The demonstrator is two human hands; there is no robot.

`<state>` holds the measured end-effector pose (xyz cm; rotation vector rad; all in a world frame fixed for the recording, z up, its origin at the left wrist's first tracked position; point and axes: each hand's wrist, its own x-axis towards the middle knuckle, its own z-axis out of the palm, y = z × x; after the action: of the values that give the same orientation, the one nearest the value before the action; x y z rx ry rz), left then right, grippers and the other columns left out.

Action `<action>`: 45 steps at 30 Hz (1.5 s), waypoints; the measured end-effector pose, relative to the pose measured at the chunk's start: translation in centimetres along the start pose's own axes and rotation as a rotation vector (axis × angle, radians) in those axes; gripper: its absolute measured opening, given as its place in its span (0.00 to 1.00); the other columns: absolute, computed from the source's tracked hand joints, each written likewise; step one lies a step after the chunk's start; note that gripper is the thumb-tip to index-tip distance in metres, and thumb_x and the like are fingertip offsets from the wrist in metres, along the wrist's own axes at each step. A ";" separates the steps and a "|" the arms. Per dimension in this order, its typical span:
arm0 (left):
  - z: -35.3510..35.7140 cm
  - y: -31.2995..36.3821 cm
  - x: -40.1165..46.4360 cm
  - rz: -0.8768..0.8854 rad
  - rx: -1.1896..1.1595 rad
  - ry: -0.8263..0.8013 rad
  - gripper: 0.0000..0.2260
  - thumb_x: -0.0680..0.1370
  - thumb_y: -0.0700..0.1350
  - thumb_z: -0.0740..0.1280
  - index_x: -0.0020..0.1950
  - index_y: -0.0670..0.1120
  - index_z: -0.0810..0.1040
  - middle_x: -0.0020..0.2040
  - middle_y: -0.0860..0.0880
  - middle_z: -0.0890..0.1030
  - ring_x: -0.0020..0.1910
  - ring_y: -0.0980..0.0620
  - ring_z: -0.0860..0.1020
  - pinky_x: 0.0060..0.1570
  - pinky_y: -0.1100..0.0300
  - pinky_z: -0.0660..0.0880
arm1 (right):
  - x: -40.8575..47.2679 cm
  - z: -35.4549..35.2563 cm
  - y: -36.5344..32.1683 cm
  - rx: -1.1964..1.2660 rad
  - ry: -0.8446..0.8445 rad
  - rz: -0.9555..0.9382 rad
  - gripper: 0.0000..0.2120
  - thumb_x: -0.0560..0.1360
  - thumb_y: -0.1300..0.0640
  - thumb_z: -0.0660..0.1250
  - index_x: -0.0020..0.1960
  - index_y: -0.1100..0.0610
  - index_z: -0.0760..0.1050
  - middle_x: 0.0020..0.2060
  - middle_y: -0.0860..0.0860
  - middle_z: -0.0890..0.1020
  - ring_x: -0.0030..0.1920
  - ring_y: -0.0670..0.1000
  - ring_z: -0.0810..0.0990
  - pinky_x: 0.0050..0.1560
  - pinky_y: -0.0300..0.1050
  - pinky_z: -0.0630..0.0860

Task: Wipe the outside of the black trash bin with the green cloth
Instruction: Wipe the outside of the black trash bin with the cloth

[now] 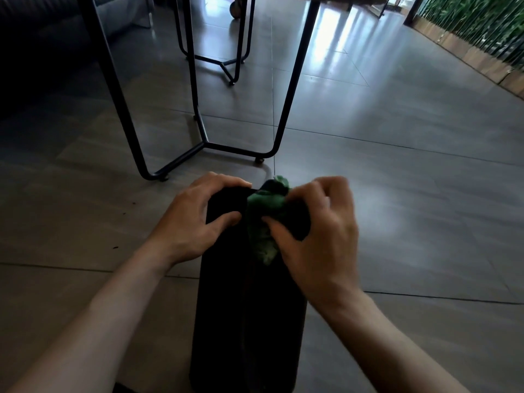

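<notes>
Black bin (pixel 249 321): L hand (pixel 195 219) grips rim, R hand (pixel 317 236) clutches green cloth (pixel 265 214); label probably none.

We see a dim indoor scene, lit mainly from the far right, where daylight lays pale, streaky glare across the glossy floor tiles (pixel 334 46). The upper left falls into near-black shadow around the sofa (pixel 42 29). The black trash bin (pixel 246 321) is so dark that its surface shows almost no detail, and its edges merge with its own shadow. Both forearms are evenly but weakly lit. Wide-angle distortion bends the table legs (pixel 292 89) and tile seams toward the edges. We find the whole picture slightly soft, with the green cloth (pixel 263 219) smeared and lacking texture.
</notes>
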<state>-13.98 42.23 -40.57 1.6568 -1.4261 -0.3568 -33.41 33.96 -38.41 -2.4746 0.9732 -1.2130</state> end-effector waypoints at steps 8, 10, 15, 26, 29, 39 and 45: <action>0.2 -0.1 0.0 0.004 -0.036 -0.003 0.21 0.75 0.39 0.74 0.65 0.54 0.79 0.61 0.56 0.79 0.65 0.60 0.76 0.65 0.68 0.70 | -7.8 2.5 -0.4 -0.274 -0.236 -0.344 0.18 0.76 0.42 0.71 0.63 0.48 0.82 0.65 0.54 0.82 0.69 0.62 0.77 0.65 0.64 0.75; 0.1 0.0 -0.1 -0.019 -0.033 0.002 0.21 0.75 0.40 0.75 0.65 0.55 0.79 0.61 0.57 0.79 0.65 0.61 0.75 0.64 0.71 0.68 | -11.7 2.3 0.7 -0.219 -0.264 -0.544 0.10 0.79 0.48 0.68 0.59 0.46 0.83 0.63 0.51 0.84 0.68 0.60 0.80 0.62 0.60 0.79; 0.1 0.2 -0.4 -0.032 -0.039 -0.024 0.21 0.75 0.42 0.75 0.65 0.59 0.78 0.60 0.59 0.78 0.64 0.61 0.76 0.60 0.74 0.69 | -17.3 0.6 3.1 -0.374 -0.581 -0.889 0.18 0.86 0.56 0.56 0.69 0.40 0.74 0.69 0.44 0.72 0.71 0.50 0.74 0.64 0.46 0.80; -0.1 0.7 -0.2 -0.005 -0.036 -0.009 0.20 0.75 0.40 0.75 0.65 0.54 0.79 0.61 0.55 0.79 0.65 0.59 0.76 0.66 0.65 0.70 | -7.4 1.1 1.5 -0.171 -0.247 -0.509 0.19 0.83 0.56 0.59 0.71 0.50 0.77 0.66 0.52 0.81 0.70 0.62 0.77 0.67 0.62 0.74; -0.1 0.7 -0.5 -0.043 -0.038 -0.026 0.22 0.74 0.41 0.75 0.64 0.59 0.78 0.60 0.60 0.78 0.64 0.62 0.75 0.61 0.75 0.68 | -14.7 0.9 0.5 -0.446 -0.564 -0.899 0.21 0.83 0.68 0.62 0.74 0.56 0.70 0.65 0.57 0.81 0.60 0.65 0.84 0.72 0.43 0.71; 0.6 1.7 0.5 0.015 -0.008 0.017 0.20 0.73 0.40 0.76 0.63 0.55 0.80 0.61 0.58 0.79 0.67 0.59 0.74 0.69 0.60 0.69 | -3.5 -0.3 3.4 -0.222 -0.226 -0.376 0.27 0.80 0.56 0.68 0.78 0.55 0.67 0.66 0.55 0.79 0.72 0.62 0.72 0.69 0.63 0.72; 0.4 1.2 0.9 -0.022 -0.044 -0.007 0.21 0.74 0.41 0.76 0.63 0.57 0.79 0.64 0.55 0.78 0.73 0.62 0.69 0.73 0.59 0.65 | -7.4 1.4 4.3 -0.374 -0.293 -0.683 0.18 0.82 0.55 0.65 0.71 0.52 0.76 0.64 0.53 0.78 0.71 0.61 0.74 0.71 0.59 0.71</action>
<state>-14.79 41.28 -39.56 1.6385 -1.3966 -0.4034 -37.63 35.37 -45.85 -3.3182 0.2876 -0.8098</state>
